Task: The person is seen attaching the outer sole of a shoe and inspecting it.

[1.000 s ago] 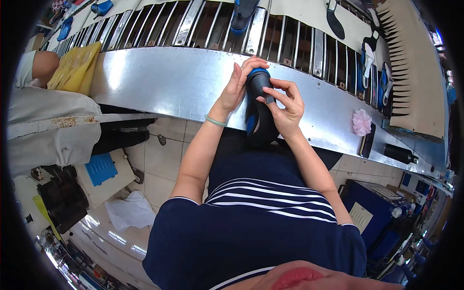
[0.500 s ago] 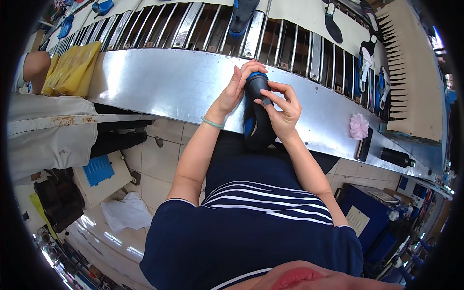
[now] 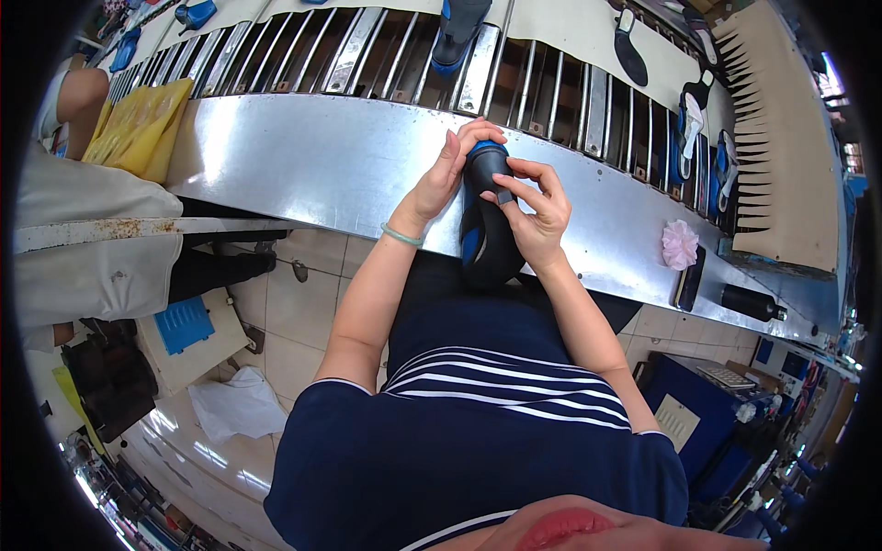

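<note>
A black-and-blue shoe [image 3: 480, 207] lies between the two hands, spanning the near edge of the metal surface [image 3: 276, 151] and reaching back toward the lap. The left hand [image 3: 439, 181] is cupped round its far end, fingers curled over the blue part and thumb raised clear. The right hand [image 3: 540, 209] grasps from the other side, thumb and fingertips closed on a small grey piece [image 3: 505, 196] against the black of the shoe. The work looks to be under way rather than finished: the piece is still within the fingers, and whether it is fixed to the shoe cannot be told. Just beyond the hands, on the roller line [image 3: 514, 87], another black-and-blue shoe [image 3: 452, 41] lies untouched; a black sole piece [image 3: 630, 53] is farther off to their right.

As for containers, a yellow plastic bag [image 3: 138, 133] sits well to the left of the hands, its contents unclear. A black bottle [image 3: 749, 301] lies well to their right, past a pink scrunchie [image 3: 680, 244]; what it holds is hidden.
</note>
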`<state>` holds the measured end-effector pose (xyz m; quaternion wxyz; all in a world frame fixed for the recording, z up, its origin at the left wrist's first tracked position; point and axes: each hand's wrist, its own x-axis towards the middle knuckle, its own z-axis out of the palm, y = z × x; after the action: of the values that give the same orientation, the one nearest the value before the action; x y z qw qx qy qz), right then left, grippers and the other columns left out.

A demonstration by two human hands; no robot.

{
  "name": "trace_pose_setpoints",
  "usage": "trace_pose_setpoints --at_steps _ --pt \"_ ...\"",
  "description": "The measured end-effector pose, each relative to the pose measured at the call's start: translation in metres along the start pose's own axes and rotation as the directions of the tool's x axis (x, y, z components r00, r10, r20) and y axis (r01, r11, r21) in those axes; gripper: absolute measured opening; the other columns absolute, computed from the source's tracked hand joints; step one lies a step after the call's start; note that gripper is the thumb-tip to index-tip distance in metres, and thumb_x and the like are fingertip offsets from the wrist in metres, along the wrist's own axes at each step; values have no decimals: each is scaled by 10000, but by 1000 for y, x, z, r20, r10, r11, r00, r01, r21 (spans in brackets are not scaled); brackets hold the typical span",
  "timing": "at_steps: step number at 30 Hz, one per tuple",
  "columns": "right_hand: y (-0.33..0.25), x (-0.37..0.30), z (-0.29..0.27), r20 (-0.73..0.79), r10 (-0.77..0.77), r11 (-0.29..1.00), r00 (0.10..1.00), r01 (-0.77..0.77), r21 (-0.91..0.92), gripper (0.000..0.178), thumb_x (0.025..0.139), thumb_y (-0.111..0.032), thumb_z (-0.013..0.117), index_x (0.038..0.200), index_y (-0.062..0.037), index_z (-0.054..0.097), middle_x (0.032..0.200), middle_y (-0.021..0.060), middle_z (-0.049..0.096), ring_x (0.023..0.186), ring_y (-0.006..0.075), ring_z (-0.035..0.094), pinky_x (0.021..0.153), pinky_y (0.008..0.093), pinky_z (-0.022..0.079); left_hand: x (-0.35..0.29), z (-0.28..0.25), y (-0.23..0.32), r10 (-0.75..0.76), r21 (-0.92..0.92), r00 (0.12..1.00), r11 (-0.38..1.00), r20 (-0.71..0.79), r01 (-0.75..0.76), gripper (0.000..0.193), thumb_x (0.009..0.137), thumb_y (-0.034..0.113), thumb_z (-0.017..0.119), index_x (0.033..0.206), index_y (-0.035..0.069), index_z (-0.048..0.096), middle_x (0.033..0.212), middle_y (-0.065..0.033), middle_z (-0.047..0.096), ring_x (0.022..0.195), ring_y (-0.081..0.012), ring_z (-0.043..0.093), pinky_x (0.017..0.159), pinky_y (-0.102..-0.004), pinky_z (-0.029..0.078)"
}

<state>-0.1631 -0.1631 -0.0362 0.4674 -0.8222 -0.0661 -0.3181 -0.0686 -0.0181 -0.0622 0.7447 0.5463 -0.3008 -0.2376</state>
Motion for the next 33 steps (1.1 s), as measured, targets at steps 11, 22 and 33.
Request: trace_pose_setpoints --at_steps 11,22,33 --pt "-2 3 -6 32 78 997 996 -79 21 353 630 120 768 940 -47 761 1022 100 667 941 217 651 804 310 542 -1 6 -2 -47 -385 999 922 -18 37 723 1018 580 127 1369 49 471 1530 -103 304 1471 -218 145 1193 -371 123" --pt "3 2 -16 -6 108 993 994 -108 39 334 638 93 783 938 -54 769 982 82 670 929 199 653 802 295 536 0 2 -18 33 -340 999 940 14 -26 753 810 244 422 1503 -22 294 1612 -110 206 1513 -199 -31 1211 -358 5" --pt "7 -3 -20 -10 81 997 997 -81 18 336 650 98 777 950 -53 768 994 88 673 939 199 650 817 297 528 -2 13 -14 6 -281 1000 960 -14 -9 783 810 230 459 1528 1 245 1623 -92 181 1513 -194 -54 1204 -343 -7"
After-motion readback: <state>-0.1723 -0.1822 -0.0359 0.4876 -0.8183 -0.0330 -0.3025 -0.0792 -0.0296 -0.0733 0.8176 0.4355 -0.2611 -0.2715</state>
